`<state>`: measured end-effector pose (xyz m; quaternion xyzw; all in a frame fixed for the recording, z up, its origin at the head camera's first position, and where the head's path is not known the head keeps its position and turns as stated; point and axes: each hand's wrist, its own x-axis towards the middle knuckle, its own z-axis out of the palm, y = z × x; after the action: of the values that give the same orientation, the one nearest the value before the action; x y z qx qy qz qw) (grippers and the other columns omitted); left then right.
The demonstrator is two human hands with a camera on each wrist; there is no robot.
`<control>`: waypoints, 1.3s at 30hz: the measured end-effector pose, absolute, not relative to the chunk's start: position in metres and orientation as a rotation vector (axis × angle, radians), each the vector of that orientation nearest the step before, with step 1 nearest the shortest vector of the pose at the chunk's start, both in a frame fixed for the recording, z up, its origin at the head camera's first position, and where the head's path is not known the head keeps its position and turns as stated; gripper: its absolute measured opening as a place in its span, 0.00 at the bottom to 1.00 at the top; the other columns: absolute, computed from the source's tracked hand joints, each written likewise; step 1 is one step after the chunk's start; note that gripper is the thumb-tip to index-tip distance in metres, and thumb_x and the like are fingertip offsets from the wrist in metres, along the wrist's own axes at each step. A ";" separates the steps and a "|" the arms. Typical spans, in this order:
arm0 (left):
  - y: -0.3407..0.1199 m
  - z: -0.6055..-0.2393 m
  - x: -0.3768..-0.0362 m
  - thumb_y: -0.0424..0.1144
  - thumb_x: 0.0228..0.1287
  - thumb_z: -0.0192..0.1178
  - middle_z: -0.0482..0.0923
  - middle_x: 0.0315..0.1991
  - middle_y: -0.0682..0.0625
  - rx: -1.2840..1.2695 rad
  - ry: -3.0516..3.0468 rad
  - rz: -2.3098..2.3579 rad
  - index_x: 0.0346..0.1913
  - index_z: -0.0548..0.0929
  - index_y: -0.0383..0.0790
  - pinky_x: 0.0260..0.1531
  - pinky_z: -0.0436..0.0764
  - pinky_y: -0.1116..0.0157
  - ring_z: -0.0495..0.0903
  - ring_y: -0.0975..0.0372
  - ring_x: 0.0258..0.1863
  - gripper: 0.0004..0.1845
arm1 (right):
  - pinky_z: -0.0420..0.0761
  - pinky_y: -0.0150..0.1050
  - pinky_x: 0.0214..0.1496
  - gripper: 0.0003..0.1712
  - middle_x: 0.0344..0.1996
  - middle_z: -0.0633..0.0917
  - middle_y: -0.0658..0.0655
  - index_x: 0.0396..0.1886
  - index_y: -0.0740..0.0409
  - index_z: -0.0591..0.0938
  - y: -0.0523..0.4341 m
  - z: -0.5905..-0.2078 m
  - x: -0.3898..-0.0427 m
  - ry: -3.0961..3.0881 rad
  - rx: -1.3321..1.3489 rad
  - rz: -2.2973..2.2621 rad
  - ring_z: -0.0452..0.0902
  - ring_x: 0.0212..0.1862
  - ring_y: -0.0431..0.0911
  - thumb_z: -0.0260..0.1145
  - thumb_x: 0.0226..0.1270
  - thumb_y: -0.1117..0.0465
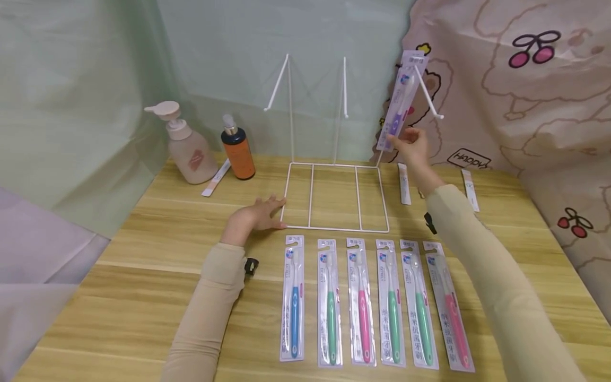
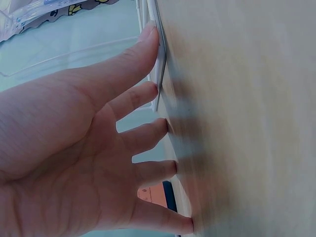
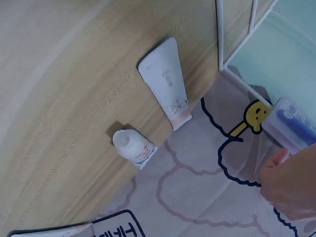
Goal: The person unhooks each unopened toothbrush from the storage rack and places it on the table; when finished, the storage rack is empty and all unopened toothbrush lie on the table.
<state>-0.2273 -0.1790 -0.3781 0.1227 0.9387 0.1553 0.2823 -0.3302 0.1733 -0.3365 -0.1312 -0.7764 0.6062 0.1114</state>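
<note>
My right hand (image 1: 414, 151) pinches the lower end of a packaged purple toothbrush (image 1: 400, 106). The pack hangs tilted at the right prong of a white wire rack (image 1: 334, 229), its top near the prong's base. In the right wrist view, the fingers (image 3: 277, 160) and the pack's lower end (image 3: 289, 126) show at the right edge. My left hand (image 1: 258, 215) has its fingers spread, touching the tabletop and the left side of the rack's base. In the left wrist view, the thumb (image 2: 143, 54) lies against the rack's wire.
Several packaged toothbrushes, including a blue one (image 1: 294, 318) and a pink one (image 1: 364, 323), lie in a row before the rack. A pump bottle (image 1: 191, 154) and an orange bottle (image 1: 239, 156) stand left. White tubes (image 3: 168, 81) and a small white-capped container (image 3: 132, 145) are at right.
</note>
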 end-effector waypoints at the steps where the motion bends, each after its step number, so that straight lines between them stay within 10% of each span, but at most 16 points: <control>1: -0.179 -0.378 -0.227 0.53 0.65 0.55 0.34 0.74 0.39 0.329 2.512 0.422 0.74 0.46 0.47 0.64 0.43 0.36 0.33 0.38 0.70 0.41 | 0.73 0.30 0.49 0.29 0.41 0.71 0.45 0.51 0.55 0.68 0.173 -0.336 -0.332 -2.269 -0.388 1.792 0.67 0.43 0.36 0.71 0.55 0.54; 9: -0.175 -0.379 -0.228 0.52 0.65 0.55 0.33 0.74 0.39 0.340 2.506 0.438 0.74 0.47 0.46 0.64 0.43 0.36 0.32 0.38 0.70 0.41 | 0.73 0.31 0.44 0.16 0.34 0.73 0.45 0.37 0.51 0.72 0.171 -0.336 -0.334 -2.274 -0.335 1.792 0.68 0.37 0.36 0.70 0.56 0.55; 39: -0.179 -0.379 -0.228 0.52 0.65 0.56 0.35 0.73 0.36 0.356 2.514 0.453 0.74 0.48 0.44 0.64 0.43 0.36 0.34 0.36 0.69 0.41 | 0.73 0.31 0.45 0.26 0.36 0.80 0.46 0.49 0.62 0.76 0.187 -0.349 -0.253 -2.599 0.100 1.633 0.75 0.39 0.39 0.63 0.62 0.45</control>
<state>-0.2276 -0.1793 -0.3792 0.1327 0.9364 0.1688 0.2775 -0.2531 0.1872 -0.3489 0.0325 -0.8457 0.5314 0.0352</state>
